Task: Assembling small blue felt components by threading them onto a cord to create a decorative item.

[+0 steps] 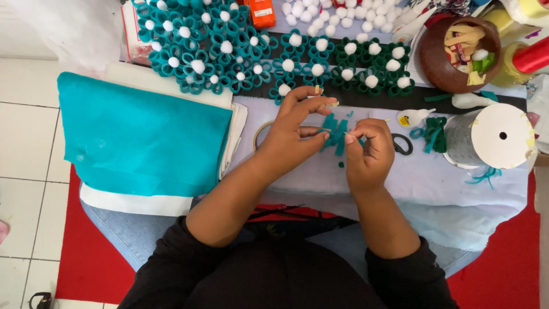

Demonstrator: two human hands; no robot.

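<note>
1. Left hand and right hand meet at centre of the worktop; fingers of both pinch a teal felt strip piece.
2. At 11 o'clock: orange rectangular package.
3. At 2 o'clock: small white glue bottle with a yellow label.
4. At 9 o'clock: folded teal felt sheet.
</note>
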